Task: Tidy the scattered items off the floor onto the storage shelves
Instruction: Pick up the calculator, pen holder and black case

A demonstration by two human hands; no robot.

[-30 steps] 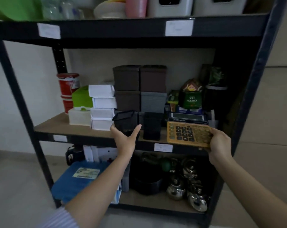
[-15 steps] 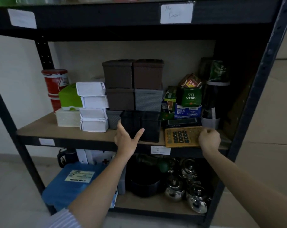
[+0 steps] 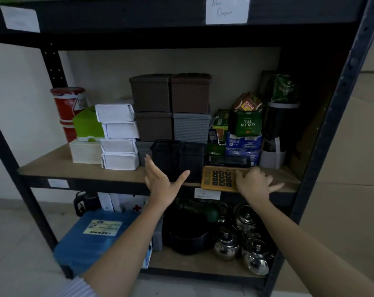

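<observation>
A yellow-orange calculator [image 3: 218, 177] lies flat at the front edge of the middle shelf [image 3: 59, 166], right of centre. My right hand [image 3: 254, 183] rests over its right end with fingers spread and the thumb out to the right, not gripping it. My left hand [image 3: 162, 185] hovers open, palm turned right, just in front of two black mesh baskets [image 3: 177, 157] that stand left of the calculator. It holds nothing.
Stacked white boxes [image 3: 118, 138], brown and grey lidded boxes [image 3: 171, 108], tea packs [image 3: 245, 123] and red tins [image 3: 69, 103] fill the middle shelf. Below sit a blue case [image 3: 91, 239], a black pot [image 3: 188, 239] and steel kettles [image 3: 246, 243]. The black frame post [image 3: 332, 125] stands at right.
The calculator went from being held in front of the shelf to lying on it. My right hand has loosened and spread over its right end. My left hand stayed open.
</observation>
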